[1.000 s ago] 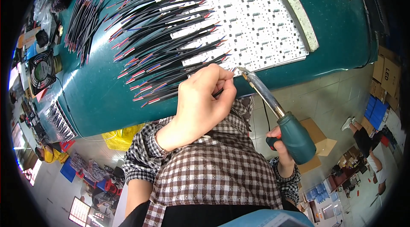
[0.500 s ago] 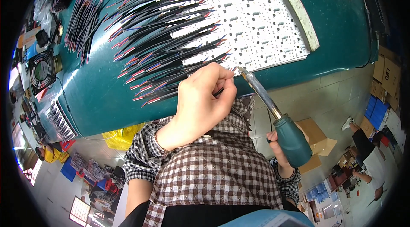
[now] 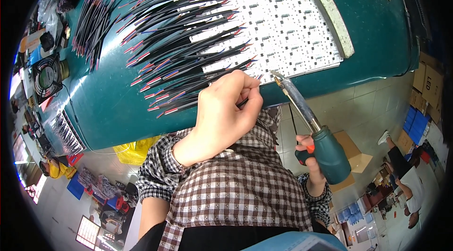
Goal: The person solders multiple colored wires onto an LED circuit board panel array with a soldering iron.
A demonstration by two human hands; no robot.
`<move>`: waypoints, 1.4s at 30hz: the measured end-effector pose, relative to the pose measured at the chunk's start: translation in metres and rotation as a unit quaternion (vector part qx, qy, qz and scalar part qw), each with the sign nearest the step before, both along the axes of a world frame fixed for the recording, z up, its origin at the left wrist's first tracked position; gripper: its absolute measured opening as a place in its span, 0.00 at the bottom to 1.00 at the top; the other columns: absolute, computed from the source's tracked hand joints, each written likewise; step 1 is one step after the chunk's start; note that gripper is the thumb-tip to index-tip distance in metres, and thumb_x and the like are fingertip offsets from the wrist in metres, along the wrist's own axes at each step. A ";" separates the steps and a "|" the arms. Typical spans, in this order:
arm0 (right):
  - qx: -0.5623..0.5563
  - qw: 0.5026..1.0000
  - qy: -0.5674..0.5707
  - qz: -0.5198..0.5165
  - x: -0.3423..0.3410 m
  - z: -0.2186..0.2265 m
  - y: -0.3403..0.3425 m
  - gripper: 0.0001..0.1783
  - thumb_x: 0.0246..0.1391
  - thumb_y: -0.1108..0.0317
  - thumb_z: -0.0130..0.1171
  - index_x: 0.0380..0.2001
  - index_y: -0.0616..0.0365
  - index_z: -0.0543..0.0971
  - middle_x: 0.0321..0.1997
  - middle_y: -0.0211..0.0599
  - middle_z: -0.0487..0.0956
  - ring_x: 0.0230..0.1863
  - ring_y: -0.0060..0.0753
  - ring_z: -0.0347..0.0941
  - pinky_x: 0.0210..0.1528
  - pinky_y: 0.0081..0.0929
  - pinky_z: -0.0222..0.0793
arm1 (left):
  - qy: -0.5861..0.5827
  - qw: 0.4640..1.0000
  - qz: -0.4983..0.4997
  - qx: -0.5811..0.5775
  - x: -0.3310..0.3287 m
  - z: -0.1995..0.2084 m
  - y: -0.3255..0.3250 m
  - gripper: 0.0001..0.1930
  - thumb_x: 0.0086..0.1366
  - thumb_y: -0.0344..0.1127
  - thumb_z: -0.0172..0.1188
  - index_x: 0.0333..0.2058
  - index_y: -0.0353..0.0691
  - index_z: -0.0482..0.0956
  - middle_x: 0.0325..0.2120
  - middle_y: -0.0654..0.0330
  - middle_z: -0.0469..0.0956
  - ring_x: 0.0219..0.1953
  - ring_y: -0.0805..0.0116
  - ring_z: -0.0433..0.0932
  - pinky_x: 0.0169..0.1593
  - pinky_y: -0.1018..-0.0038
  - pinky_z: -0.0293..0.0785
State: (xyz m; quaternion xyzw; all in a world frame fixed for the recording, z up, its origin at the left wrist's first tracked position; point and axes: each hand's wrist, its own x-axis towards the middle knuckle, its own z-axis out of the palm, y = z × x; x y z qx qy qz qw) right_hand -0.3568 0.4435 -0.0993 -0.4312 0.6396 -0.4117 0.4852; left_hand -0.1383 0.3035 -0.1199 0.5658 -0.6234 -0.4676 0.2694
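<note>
My left hand (image 3: 222, 116) is closed in a pinch on a black-sheathed cable (image 3: 245, 102) at the table's near edge, its coloured wire ends by the corner of a white circuit board sheet (image 3: 283, 29). Small dark components dot the sheet. Many black cables (image 3: 184, 53) with red, blue and white wire ends lie in rows across its left side. My right hand (image 3: 315, 168) grips a soldering iron (image 3: 306, 112) by its green handle; red and black parts show near the fingers. The iron's tip points at the sheet's near edge, a little right of the left hand, apart from the cable.
A curved pale bar (image 3: 325, 10) lies on the sheet's right side. Another cable bundle (image 3: 96, 24) sits farther left on the green table (image 3: 377, 34). A small fan (image 3: 46, 79) stands at the left edge. Cardboard boxes (image 3: 351, 152) are on the floor; a person (image 3: 410, 189) is at right.
My right hand has drawn the soldering iron slightly right, so its tip is farther from the left hand's wire ends. The left hand has barely moved.
</note>
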 end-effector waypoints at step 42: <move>0.034 0.999 0.001 -0.005 0.001 0.002 -0.008 0.17 0.48 0.59 0.72 0.35 0.60 0.84 0.34 0.35 0.86 0.36 0.32 0.81 0.42 0.29 0.73 | -0.054 0.991 -0.024 -0.123 -0.005 -0.003 -0.011 0.05 0.55 0.21 0.65 0.32 0.34 0.81 0.22 0.57 0.78 0.21 0.68 0.78 0.27 0.76 0.75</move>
